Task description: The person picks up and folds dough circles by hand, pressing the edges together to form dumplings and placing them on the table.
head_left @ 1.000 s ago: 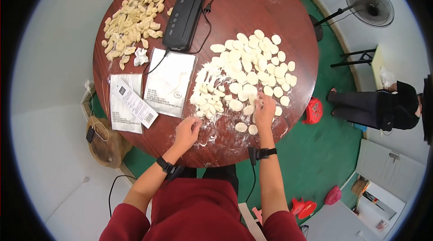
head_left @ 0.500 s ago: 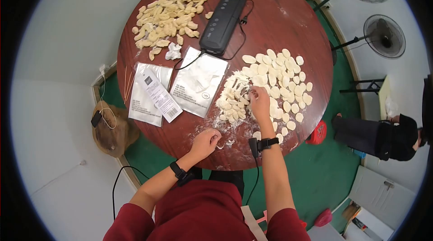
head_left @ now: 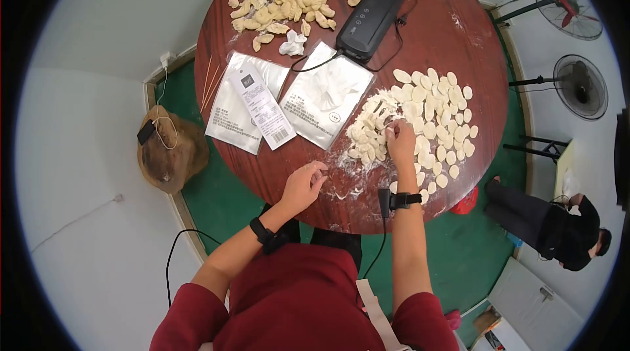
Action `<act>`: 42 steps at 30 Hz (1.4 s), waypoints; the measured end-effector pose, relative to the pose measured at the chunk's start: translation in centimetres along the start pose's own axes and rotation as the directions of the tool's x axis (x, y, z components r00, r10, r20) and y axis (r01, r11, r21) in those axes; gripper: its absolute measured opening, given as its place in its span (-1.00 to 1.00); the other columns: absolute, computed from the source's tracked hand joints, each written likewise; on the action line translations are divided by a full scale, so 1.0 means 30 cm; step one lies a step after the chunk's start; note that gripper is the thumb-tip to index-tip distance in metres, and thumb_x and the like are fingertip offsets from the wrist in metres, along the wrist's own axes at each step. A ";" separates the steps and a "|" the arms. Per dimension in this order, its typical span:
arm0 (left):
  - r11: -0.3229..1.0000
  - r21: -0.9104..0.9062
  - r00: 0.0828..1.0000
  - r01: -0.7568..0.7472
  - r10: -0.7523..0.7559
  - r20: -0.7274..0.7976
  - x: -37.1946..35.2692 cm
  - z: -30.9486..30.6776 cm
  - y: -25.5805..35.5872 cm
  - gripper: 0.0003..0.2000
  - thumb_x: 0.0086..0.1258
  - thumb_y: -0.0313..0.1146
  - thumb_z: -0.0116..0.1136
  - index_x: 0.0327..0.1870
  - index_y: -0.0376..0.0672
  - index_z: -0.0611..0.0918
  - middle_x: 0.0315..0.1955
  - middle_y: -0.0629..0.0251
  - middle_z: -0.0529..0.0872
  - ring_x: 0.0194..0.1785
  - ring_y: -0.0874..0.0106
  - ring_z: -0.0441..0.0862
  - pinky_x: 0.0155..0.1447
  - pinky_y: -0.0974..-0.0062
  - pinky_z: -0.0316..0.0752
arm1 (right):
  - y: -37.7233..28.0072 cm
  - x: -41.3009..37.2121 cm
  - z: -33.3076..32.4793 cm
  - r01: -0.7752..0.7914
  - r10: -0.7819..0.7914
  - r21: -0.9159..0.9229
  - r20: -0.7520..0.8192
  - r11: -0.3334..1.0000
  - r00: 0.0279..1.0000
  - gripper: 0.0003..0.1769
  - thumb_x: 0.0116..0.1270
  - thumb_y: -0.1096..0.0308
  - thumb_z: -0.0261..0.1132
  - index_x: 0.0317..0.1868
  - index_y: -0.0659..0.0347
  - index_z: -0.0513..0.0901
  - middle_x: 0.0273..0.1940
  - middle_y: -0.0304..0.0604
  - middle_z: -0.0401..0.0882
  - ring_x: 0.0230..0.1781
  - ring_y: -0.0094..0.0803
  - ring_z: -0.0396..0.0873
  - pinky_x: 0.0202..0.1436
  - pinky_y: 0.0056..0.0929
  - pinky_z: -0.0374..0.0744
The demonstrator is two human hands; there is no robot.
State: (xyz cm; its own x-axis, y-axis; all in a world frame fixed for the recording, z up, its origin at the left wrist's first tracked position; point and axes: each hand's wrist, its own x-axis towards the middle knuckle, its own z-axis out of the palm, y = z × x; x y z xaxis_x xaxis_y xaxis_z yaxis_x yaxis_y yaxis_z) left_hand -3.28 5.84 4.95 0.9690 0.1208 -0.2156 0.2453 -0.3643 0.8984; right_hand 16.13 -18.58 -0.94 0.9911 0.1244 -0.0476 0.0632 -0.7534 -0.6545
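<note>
My right hand [head_left: 401, 141] is closed at the floury pile of dough pieces [head_left: 369, 135], its fingertips pressed together; what they hold, if anything, is too small to name. To its right, flat dough rounds [head_left: 441, 121] lie spread over the table. My left hand [head_left: 304, 187] rests near the table's front edge, left of the scattered flour, its fingers curled and close together. Whether something small sits between those fingers is hidden. Nearest to it are the silver bags [head_left: 308, 111] with a printed label [head_left: 262, 109] on the left one.
Shaped dough pieces [head_left: 282, 0] cover the back left of the round table [head_left: 453, 29]. A black sealing machine [head_left: 373, 17] with a cable lies beside them, near crumpled white paper [head_left: 293, 43]. Two fans and a person [head_left: 548, 223] are at the right.
The view has shifted, so the table and its contents sit farther right and higher. My right hand stays at the floury pile, and my left hand remains near the table's front edge.
</note>
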 end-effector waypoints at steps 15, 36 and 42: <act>0.992 0.023 0.992 -0.121 0.120 0.032 0.248 0.057 0.101 -0.82 0.34 -0.51 0.24 -0.06 -0.20 0.63 -0.19 0.10 0.65 -0.19 0.15 0.66 -0.08 0.26 0.55 | -0.077 -0.040 0.030 0.065 -0.061 0.069 -0.059 0.995 0.996 -0.66 0.11 0.57 0.45 -0.08 0.20 0.62 -0.10 0.01 0.48 -0.08 -0.06 0.53 0.03 -0.17 0.55; 0.908 0.294 0.954 -0.299 0.293 0.064 0.515 0.287 0.089 -0.73 0.18 -0.61 0.26 -0.08 -0.22 0.57 -0.11 0.04 0.54 0.05 -0.03 0.54 0.16 0.14 0.47 | -0.031 0.033 -0.056 -0.006 0.036 0.157 -0.187 0.988 0.982 -0.67 0.06 0.60 0.47 -0.16 0.25 0.58 -0.20 -0.02 0.53 -0.14 0.00 0.56 -0.03 -0.17 0.54; 0.912 0.253 0.939 -0.324 0.342 -0.028 0.476 0.273 0.083 -0.64 0.17 -0.64 0.24 0.02 -0.23 0.54 -0.05 0.02 0.58 0.05 0.00 0.56 0.16 0.17 0.47 | -0.047 0.058 -0.013 0.021 -0.010 0.226 -0.047 0.974 0.999 -0.58 0.05 0.59 0.49 -0.06 0.20 0.58 -0.18 -0.06 0.53 -0.17 -0.07 0.57 -0.05 -0.17 0.55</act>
State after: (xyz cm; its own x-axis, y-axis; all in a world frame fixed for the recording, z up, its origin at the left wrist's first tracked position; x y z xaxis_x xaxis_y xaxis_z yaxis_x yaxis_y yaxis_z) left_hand 11.41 -0.90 0.97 0.9932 0.0148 0.1156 -0.0832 -0.6046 0.7922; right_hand 17.81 -17.56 0.18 0.9948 0.1017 -0.0053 0.0555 -0.5853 -0.8089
